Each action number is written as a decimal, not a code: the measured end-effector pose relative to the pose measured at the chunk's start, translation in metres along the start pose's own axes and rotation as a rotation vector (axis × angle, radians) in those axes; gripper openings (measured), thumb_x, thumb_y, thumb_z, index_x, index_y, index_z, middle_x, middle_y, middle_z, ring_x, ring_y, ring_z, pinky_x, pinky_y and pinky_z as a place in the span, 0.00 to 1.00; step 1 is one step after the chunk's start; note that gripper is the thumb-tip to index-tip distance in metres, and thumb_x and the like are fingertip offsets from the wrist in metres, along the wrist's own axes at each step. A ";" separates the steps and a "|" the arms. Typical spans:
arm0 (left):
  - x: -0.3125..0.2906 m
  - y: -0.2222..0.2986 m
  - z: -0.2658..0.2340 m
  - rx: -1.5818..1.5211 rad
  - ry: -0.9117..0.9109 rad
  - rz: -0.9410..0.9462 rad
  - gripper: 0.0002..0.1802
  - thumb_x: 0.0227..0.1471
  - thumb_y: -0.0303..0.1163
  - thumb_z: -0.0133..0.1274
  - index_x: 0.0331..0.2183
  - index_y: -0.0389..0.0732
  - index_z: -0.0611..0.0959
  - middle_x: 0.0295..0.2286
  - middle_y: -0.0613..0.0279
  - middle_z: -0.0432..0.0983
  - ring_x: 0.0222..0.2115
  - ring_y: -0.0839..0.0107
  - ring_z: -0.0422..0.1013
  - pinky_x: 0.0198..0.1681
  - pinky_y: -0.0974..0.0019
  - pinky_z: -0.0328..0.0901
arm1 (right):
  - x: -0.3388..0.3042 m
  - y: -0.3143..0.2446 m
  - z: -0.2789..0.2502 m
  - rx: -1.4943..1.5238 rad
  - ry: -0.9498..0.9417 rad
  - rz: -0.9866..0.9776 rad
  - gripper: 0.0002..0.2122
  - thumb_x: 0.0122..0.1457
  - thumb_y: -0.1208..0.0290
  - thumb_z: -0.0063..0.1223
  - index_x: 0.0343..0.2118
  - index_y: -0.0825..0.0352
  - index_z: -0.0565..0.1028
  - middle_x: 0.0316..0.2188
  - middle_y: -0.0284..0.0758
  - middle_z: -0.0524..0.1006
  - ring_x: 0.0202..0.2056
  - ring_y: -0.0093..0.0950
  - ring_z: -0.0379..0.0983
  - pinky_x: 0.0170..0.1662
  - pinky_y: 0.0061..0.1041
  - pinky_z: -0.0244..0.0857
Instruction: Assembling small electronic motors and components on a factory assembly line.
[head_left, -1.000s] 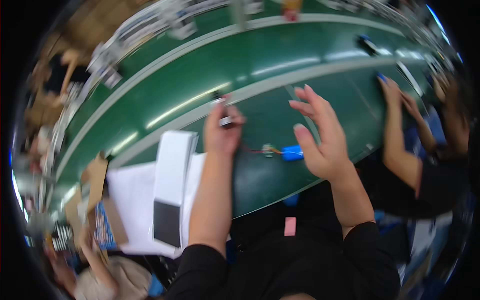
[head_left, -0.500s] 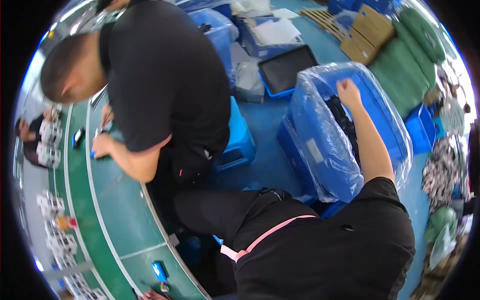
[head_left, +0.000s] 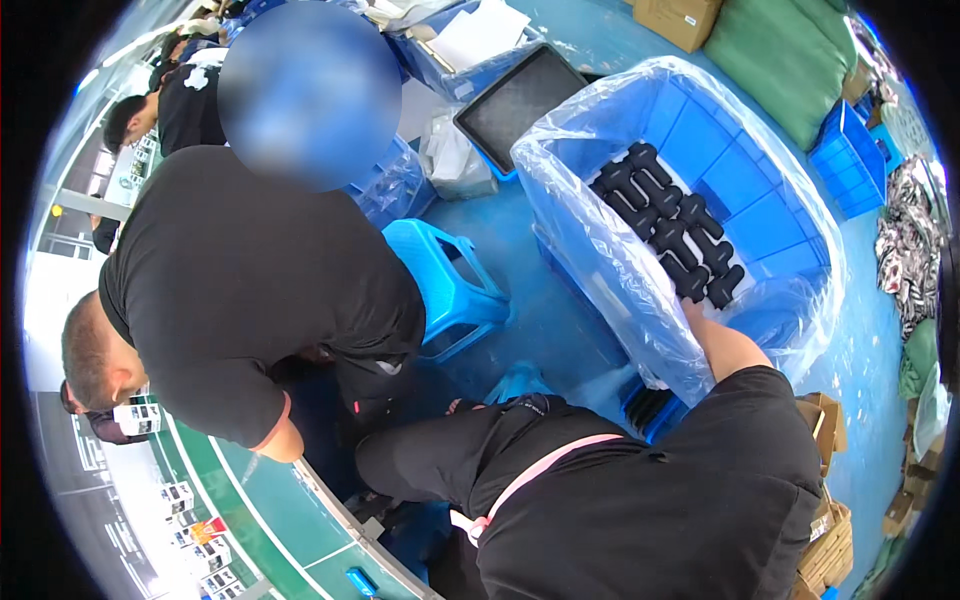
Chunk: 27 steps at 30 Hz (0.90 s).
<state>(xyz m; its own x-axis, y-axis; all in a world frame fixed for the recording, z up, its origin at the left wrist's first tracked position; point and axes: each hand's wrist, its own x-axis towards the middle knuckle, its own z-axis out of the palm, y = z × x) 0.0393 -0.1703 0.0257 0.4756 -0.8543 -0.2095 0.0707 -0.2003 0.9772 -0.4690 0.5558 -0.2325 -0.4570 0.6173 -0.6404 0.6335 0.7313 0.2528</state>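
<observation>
My right arm reaches down into a large blue crate (head_left: pixel 690 120) lined with clear plastic film (head_left: pixel 600 235). Inside the crate, several black, chunky T-shaped pieces (head_left: pixel 672 237) lie in rows on a white sheet. At the near end of these rows is my right hand (head_left: pixel 692 312), beside or touching the nearest black piece (head_left: pixel 683 275). Its fingers are mostly hidden, so I cannot see whether they grip anything. My left hand does not show. A small blue item (head_left: pixel 361 581) lies on the green workbench (head_left: pixel 290 510) at the lower left.
Left of me a co-worker in black (head_left: pixel 250 290) bends over the bench, beside a blue plastic stool (head_left: pixel 450 280). A black tray (head_left: pixel 520 105) and a smaller blue crate (head_left: pixel 850 160) lie beyond. Cardboard boxes (head_left: pixel 825 540) stand at the right, near green sacking (head_left: pixel 780 60).
My right hand has gone from above the crate's far part down to the near end of the black pieces. My view has shifted, and the left hand has left the picture.
</observation>
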 end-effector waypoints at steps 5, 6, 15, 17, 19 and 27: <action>0.006 0.004 -0.009 0.183 -0.074 0.143 0.18 0.68 0.41 0.44 0.34 0.35 0.77 0.38 0.50 0.72 0.36 0.55 0.66 0.44 0.45 0.59 | 0.011 -0.011 0.008 0.221 0.088 0.168 0.32 0.56 0.51 0.59 0.52 0.79 0.74 0.52 0.52 0.77 0.54 0.45 0.75 0.55 0.39 0.70; 0.002 0.004 -0.009 0.177 -0.066 0.146 0.18 0.68 0.41 0.44 0.34 0.35 0.77 0.38 0.50 0.72 0.36 0.55 0.66 0.44 0.45 0.59 | 0.015 -0.012 0.008 0.292 0.129 0.201 0.33 0.55 0.51 0.60 0.52 0.79 0.74 0.53 0.52 0.77 0.55 0.45 0.74 0.56 0.39 0.70; 0.073 -0.004 -0.031 -0.143 -0.193 0.037 0.26 0.63 0.57 0.48 0.35 0.40 0.74 0.25 0.64 0.73 0.27 0.71 0.72 0.34 0.66 0.70 | 0.093 0.031 0.056 1.959 -0.069 0.239 0.26 0.53 0.65 0.69 0.54 0.64 0.71 0.47 0.40 0.75 0.39 0.39 0.72 0.31 0.41 0.69; 0.084 -0.025 -0.030 -0.084 -0.195 -0.107 0.28 0.62 0.59 0.50 0.35 0.40 0.75 0.22 0.66 0.73 0.24 0.72 0.71 0.29 0.68 0.67 | 0.132 0.063 0.060 1.949 -0.082 0.156 0.18 0.57 0.63 0.64 0.48 0.60 0.73 0.39 0.36 0.74 0.34 0.35 0.70 0.28 0.35 0.65; 0.074 -0.020 -0.033 0.060 -0.106 -0.103 0.32 0.57 0.68 0.48 0.34 0.45 0.77 0.19 0.71 0.70 0.18 0.77 0.65 0.22 0.74 0.56 | 0.146 0.062 0.043 1.891 -0.297 0.136 0.18 0.56 0.55 0.65 0.43 0.58 0.73 0.31 0.35 0.70 0.26 0.32 0.68 0.25 0.32 0.63; 0.072 -0.028 -0.039 0.580 -0.168 0.193 0.24 0.55 0.49 0.60 0.35 0.34 0.79 0.23 0.57 0.75 0.19 0.69 0.73 0.17 0.65 0.65 | 0.051 0.056 -0.106 1.418 -0.294 -0.226 0.11 0.52 0.73 0.62 0.19 0.61 0.70 0.12 0.28 0.67 0.11 0.23 0.62 0.14 0.22 0.55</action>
<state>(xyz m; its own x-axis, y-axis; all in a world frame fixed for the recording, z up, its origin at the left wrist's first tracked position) 0.1056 -0.2080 -0.0160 0.2845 -0.9553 -0.0803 -0.5119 -0.2222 0.8298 -0.5234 0.6588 -0.1744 -0.5970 0.3232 -0.7343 0.7167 -0.1963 -0.6691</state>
